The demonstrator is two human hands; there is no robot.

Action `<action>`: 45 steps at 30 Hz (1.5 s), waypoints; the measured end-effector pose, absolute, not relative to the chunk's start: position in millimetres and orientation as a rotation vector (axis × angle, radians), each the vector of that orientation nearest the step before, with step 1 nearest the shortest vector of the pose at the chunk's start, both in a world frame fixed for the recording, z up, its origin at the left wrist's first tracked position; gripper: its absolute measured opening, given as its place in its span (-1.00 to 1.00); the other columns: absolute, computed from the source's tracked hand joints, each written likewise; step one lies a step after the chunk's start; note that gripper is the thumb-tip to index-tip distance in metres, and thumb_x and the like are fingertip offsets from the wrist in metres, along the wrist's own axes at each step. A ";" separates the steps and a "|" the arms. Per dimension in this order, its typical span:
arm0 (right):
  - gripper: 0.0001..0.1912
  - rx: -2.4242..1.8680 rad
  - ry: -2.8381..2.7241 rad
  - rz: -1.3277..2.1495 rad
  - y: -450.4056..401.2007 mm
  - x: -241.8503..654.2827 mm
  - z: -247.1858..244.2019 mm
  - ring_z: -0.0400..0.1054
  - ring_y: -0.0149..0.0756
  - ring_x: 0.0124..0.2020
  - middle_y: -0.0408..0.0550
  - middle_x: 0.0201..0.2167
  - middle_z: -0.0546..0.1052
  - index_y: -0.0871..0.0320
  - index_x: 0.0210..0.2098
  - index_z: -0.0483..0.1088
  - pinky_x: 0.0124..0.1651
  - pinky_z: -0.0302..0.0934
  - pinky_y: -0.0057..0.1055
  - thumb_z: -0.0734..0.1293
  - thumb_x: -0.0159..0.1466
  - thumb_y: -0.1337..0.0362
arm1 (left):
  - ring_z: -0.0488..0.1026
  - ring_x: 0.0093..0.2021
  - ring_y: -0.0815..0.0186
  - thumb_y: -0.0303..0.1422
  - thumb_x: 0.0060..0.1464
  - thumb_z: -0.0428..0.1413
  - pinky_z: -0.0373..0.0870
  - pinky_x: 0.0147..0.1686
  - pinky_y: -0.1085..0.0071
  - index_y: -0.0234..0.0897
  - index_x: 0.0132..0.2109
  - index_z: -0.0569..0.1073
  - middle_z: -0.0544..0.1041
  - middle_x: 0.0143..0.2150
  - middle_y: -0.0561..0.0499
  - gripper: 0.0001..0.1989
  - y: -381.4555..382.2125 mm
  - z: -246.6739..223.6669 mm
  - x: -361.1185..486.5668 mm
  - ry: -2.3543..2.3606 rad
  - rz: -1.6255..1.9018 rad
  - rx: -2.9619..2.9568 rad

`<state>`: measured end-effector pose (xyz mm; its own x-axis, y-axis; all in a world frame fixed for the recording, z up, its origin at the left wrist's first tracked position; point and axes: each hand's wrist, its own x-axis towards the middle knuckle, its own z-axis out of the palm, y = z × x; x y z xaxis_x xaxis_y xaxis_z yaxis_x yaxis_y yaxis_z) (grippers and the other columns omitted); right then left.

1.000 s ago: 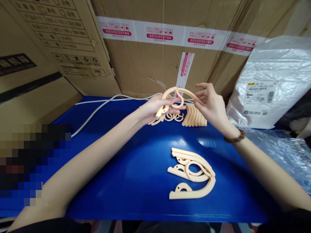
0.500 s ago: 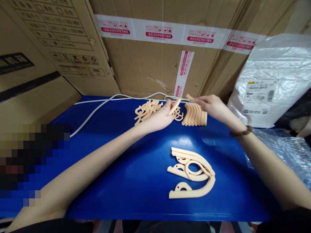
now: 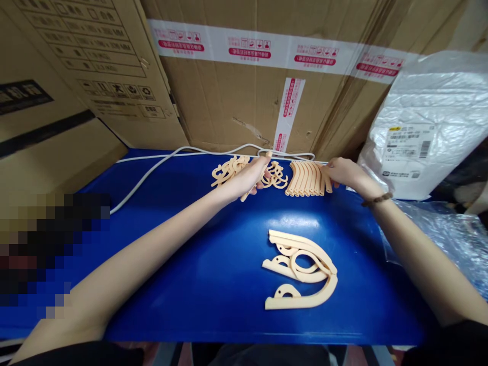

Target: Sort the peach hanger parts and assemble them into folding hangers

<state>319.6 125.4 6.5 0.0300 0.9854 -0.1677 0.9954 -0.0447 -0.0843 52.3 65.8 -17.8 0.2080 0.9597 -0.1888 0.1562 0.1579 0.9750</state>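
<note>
My left hand (image 3: 252, 178) is closed around a curved beige hanger arm (image 3: 269, 154). One end sticks up past the thumb; the palm hides most of the rest. Behind and beside that hand lies a loose pile of beige hanger hooks (image 3: 229, 170), partly covered. My right hand (image 3: 345, 172) pinches the upper end of another hanger arm (image 3: 327, 182), which lies at the right end of a neat row of hanger arms (image 3: 305, 178). Nearer to me on the blue table (image 3: 183, 284) are folding hanger pieces (image 3: 305, 297) with arms, a ring and hook-like loops.
Cardboard boxes (image 3: 221, 101) stand along the back and left, with a white cable (image 3: 152, 175) lying before them. To the right are a white plastic package (image 3: 412, 117) and clear bubble wrap (image 3: 438, 234).
My right hand has come down and rightward, setting its hanger arm at the row's right end. My left hand has shifted slightly left and turned, its arm still held.
</note>
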 end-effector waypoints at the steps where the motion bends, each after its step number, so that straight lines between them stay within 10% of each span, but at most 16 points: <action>1: -0.66 2.213 2.132 -0.304 125.0 318.4 6.4 0.47 -0.19 -0.51 0.07 -0.58 0.56 0.24 -0.43 0.52 -0.36 0.25 -0.36 0.18 0.27 0.23 | 0.20 -0.61 0.52 -0.04 0.31 -0.14 -0.03 -0.69 0.55 -0.25 -0.27 0.28 0.37 -0.32 0.03 -0.62 65.4 -16.4 52.7 1.219 0.852 1.263; 13: -0.53 2.288 2.255 -0.040 102.4 293.8 21.9 0.45 -0.07 -0.35 0.16 -0.44 0.57 0.27 -0.18 0.49 -0.32 0.19 -0.27 0.16 0.35 0.00 | 0.49 -0.53 0.39 -0.32 0.27 0.11 0.39 -0.54 0.48 -0.29 -0.24 0.29 0.51 -0.40 0.02 -0.83 59.0 -10.9 54.9 1.082 0.954 1.260; 18: -0.44 1.699 2.813 -1.065 64.2 250.1 29.9 0.24 -0.39 -0.55 -0.08 -0.52 0.47 0.19 -0.35 0.51 -0.49 0.05 -0.42 0.22 0.26 -0.20 | 0.50 -0.55 0.40 -0.35 0.40 -0.15 0.45 -0.51 0.51 -0.26 -0.19 0.23 0.47 -0.50 0.11 -0.85 54.2 -7.7 62.5 0.937 1.056 1.181; 25: -0.71 1.833 3.053 -1.227 57.4 247.1 33.2 0.11 -0.46 -0.55 -0.21 -0.59 0.31 0.22 -0.38 0.45 -0.48 -0.06 -0.43 0.39 0.18 0.08 | 0.50 -0.55 0.41 -0.41 0.32 -0.02 0.40 -0.55 0.56 -0.24 -0.13 0.24 0.48 -0.48 0.12 -0.96 57.9 -10.0 61.4 0.922 1.198 1.358; 35: -0.73 1.665 3.301 -0.863 68.9 260.6 34.1 0.21 -0.36 -0.41 -0.13 -0.45 0.38 0.18 -0.34 0.37 -0.33 0.09 -0.37 0.24 0.33 0.10 | 0.10 -0.62 0.52 -0.26 0.27 0.06 0.03 -0.62 0.55 -0.28 -0.41 0.37 0.17 -0.59 0.19 -0.71 59.8 -5.5 50.2 0.840 1.257 1.722; 42: -0.64 1.656 3.244 0.343 65.2 264.0 37.1 0.39 -0.18 -0.23 0.07 -0.23 0.53 0.18 -0.09 0.47 -0.24 0.15 -0.30 0.11 0.43 0.14 | 0.04 -0.62 0.47 -0.12 0.28 -0.02 -0.02 -0.59 0.47 -0.23 -0.55 0.20 0.11 -0.63 0.18 -0.53 63.4 -4.4 45.1 0.918 1.291 1.734; 45: -0.62 1.621 3.183 0.325 66.2 266.9 40.1 0.40 -0.14 -0.18 0.09 -0.20 0.54 0.16 -0.08 0.48 -0.19 0.17 -0.27 0.10 0.43 0.13 | 0.05 -0.61 0.45 -0.15 0.29 -0.03 -0.01 -0.58 0.47 -0.23 -0.54 0.22 0.11 -0.63 0.16 -0.56 61.4 -2.8 44.0 0.939 1.231 1.772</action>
